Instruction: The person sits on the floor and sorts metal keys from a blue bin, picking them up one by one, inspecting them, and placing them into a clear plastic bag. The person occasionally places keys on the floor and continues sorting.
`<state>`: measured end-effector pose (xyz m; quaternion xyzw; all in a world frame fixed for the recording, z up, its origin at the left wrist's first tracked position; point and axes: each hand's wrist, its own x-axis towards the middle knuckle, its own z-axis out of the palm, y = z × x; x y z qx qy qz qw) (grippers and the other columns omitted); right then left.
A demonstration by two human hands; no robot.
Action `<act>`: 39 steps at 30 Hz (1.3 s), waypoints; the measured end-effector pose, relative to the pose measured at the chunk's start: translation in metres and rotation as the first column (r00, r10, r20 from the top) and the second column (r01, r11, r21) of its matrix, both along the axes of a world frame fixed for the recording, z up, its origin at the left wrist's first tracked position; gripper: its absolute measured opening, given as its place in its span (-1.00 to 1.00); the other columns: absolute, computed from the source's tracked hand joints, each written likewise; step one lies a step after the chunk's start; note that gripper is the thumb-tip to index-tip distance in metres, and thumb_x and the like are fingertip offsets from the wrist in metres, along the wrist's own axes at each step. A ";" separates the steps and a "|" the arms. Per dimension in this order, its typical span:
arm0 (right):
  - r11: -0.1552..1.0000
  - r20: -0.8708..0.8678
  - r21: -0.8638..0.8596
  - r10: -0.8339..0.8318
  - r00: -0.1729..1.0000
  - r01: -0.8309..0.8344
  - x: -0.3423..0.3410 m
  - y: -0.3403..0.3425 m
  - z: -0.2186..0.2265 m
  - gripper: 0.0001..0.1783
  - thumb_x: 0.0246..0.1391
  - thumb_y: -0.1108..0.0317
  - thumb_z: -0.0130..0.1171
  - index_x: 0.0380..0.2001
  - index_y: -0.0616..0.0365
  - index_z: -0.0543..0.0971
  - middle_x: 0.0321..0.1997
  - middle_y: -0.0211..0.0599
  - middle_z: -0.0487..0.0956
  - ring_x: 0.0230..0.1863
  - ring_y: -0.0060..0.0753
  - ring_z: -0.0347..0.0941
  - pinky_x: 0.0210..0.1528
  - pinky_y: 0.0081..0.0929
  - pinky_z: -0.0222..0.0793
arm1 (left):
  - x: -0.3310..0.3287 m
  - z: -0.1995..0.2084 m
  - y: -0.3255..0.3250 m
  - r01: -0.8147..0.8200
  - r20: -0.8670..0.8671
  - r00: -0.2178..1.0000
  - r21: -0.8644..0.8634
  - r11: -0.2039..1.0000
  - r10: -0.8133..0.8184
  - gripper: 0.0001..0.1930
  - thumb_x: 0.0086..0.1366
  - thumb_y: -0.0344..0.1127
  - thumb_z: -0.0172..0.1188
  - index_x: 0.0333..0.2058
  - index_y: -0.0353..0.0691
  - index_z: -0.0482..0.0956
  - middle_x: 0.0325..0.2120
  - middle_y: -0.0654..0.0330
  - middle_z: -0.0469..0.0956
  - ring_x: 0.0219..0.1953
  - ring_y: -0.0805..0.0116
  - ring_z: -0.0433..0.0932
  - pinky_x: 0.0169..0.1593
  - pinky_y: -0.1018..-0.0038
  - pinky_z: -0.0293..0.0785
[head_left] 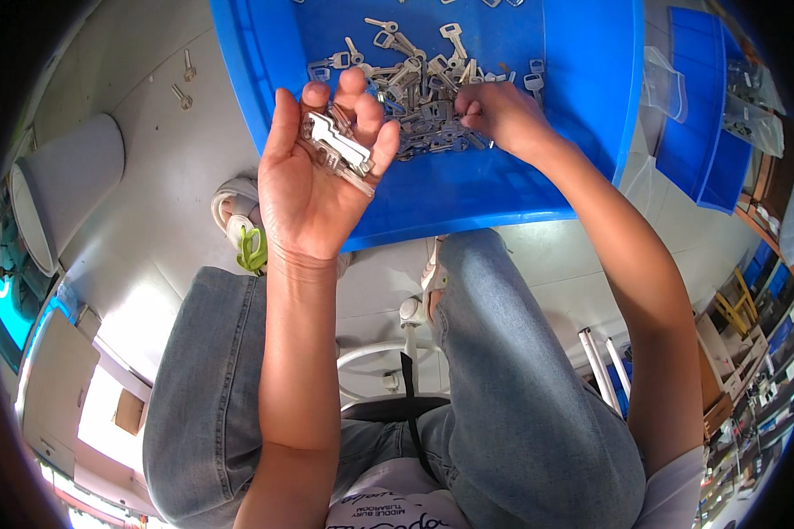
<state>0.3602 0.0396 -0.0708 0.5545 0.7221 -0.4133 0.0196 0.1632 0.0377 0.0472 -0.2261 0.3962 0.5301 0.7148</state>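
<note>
My left hand [304,198] is turned palm up at the near left rim of a blue bin [468,210]. Several silver keys [340,141] lie across its palm, with the fingers curled up around them. Inside the bin, a loose pile of silver keys [428,88] is spread over the bottom, some overlapping and some apart. My right hand [512,119] reaches over the right part of the pile. Its fingers are bent and drawn together close to the keys, and whatever is between the fingertips is hidden.
Two small metal pieces that look like keys [182,97] lie on the grey floor left of the bin. A white cylindrical bin [79,181] lies tilted farther left. Blue containers [692,106] and clear plastic bags [666,84] are on the right. My knees are just below the bin's near edge.
</note>
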 end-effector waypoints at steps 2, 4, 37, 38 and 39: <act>0.968 -0.003 0.239 0.085 0.996 -0.082 0.003 -0.001 -0.007 -0.84 -0.17 0.48 0.13 -0.40 0.16 0.47 -0.50 -0.25 0.50 -0.40 -0.35 0.46 -0.36 -0.45 0.31 | -0.021 -0.022 -0.012 0.055 0.217 0.971 0.213 0.976 -0.102 -0.69 0.34 -0.12 -0.25 -0.33 -0.19 0.40 -0.53 0.29 0.29 -0.68 0.54 0.11 -0.60 0.61 0.12; 0.950 0.011 -0.243 -0.201 0.980 0.197 -0.018 0.012 0.018 -0.83 -0.15 0.48 0.11 -0.39 0.14 0.47 -0.45 -0.27 0.47 -0.39 -0.31 0.44 -0.36 -0.41 0.31 | -0.037 -0.037 -0.017 0.089 0.309 0.930 0.339 0.937 -0.200 -0.70 0.34 -0.15 -0.25 -0.27 -0.21 0.39 -0.60 0.28 0.27 -0.71 0.54 0.08 -0.63 0.61 0.06; 0.997 -0.046 -0.025 0.076 0.996 -0.078 -0.007 -0.014 0.004 -0.79 -0.13 0.42 0.15 -0.33 0.15 0.48 -0.43 -0.23 0.50 -0.34 -0.18 0.44 -0.32 -0.33 0.31 | -0.038 -0.007 -0.004 0.196 0.122 0.954 0.444 0.875 -0.275 -0.58 0.33 0.01 -0.31 -0.61 -0.10 0.21 -0.75 0.36 0.10 -0.77 0.58 -0.05 -0.69 0.63 -0.05; 0.996 -0.030 0.004 0.088 0.996 -0.088 -0.009 -0.013 0.003 -0.78 -0.13 0.42 0.15 -0.31 0.13 0.47 -0.39 -0.23 0.49 -0.32 -0.16 0.43 -0.31 -0.31 0.31 | -0.042 -0.003 -0.007 0.183 0.125 0.954 0.480 0.858 -0.273 -0.58 0.34 0.01 -0.33 -0.59 -0.11 0.24 -0.75 0.35 0.10 -0.78 0.58 -0.05 -0.70 0.64 -0.04; 0.994 -0.016 0.035 0.103 0.995 -0.102 -0.012 -0.011 0.002 -0.76 -0.13 0.41 0.15 -0.29 0.11 0.47 -0.36 -0.24 0.48 -0.30 -0.13 0.42 -0.30 -0.29 0.31 | -0.047 0.000 -0.011 0.168 0.120 0.958 0.505 0.847 -0.261 -0.62 0.36 -0.05 -0.34 -0.47 -0.15 0.33 -0.75 0.35 0.12 -0.79 0.57 -0.03 -0.70 0.64 -0.02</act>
